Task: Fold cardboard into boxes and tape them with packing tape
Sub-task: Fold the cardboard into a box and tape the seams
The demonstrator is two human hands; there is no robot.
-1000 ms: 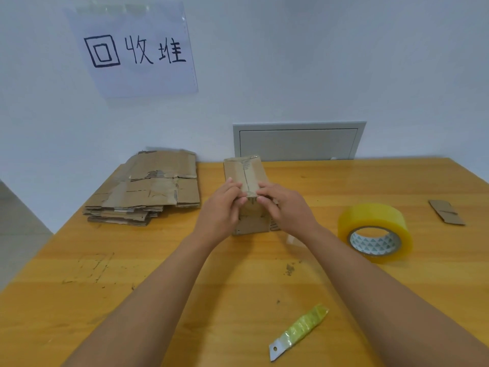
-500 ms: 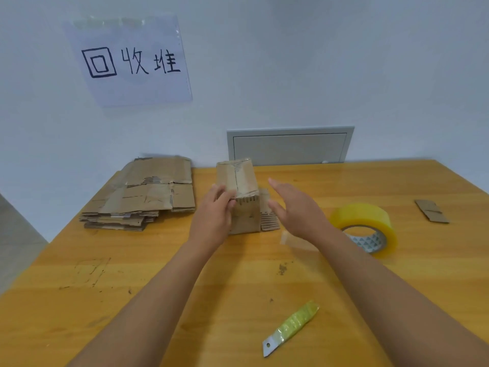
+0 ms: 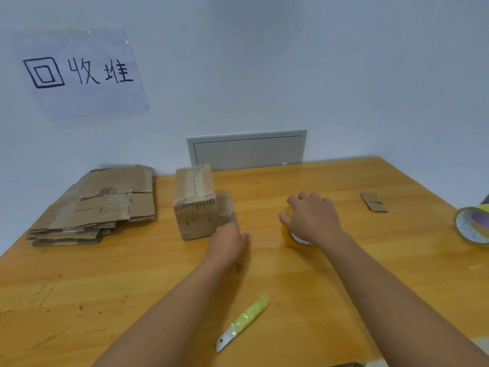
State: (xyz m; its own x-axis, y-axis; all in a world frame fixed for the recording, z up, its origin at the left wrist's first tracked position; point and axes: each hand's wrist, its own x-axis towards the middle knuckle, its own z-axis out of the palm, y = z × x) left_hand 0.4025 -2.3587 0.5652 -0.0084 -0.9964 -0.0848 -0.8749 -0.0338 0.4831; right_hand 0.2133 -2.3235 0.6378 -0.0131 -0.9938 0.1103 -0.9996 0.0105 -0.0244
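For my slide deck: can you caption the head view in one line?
Right hand grips a yellow packing tape roll beside a small folded brown cardboard box on the wooden table.

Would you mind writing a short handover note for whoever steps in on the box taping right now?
Right hand grips the yellow tape roll on the table, right of the box. Left hand rests just in front of the small cardboard box; whether it holds anything cannot be told.
Box stands folded, with tape along its top seam and one flap sticking out on its right side.
Flat cardboard stack waits at far left; cutter lies near the front edge; a second tape roll is at far right.
Left: tape the open flap, then fold the stack.
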